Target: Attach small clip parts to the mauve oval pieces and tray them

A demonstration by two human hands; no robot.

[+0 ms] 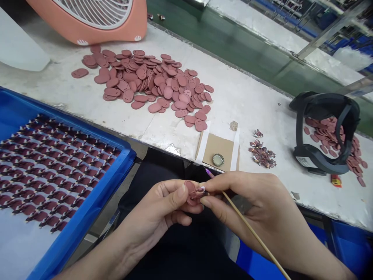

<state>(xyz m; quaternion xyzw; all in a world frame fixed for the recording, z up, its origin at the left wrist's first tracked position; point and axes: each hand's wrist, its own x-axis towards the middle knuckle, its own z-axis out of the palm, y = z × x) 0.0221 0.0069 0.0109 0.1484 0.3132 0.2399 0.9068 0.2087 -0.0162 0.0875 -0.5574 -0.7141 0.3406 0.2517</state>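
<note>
My left hand pinches a reddish-brown oval disc between thumb and fingers, above my lap. At the disc's right side, the thumb and forefinger of my right hand grip a small dark figurine piece with a whitish spot, which touches the disc. A thin wooden stick with a purple tip also lies in my right hand, slanting down to the right. Just beyond my hands, a bottle cap rests on a cardboard piece taped at the table edge.
A heap of oval discs covers the table's middle. Small figurine pieces lie right of the cardboard. A black headset stands before more discs. At left, a blue tray holds rows of assembled pieces; a pink fan stands behind.
</note>
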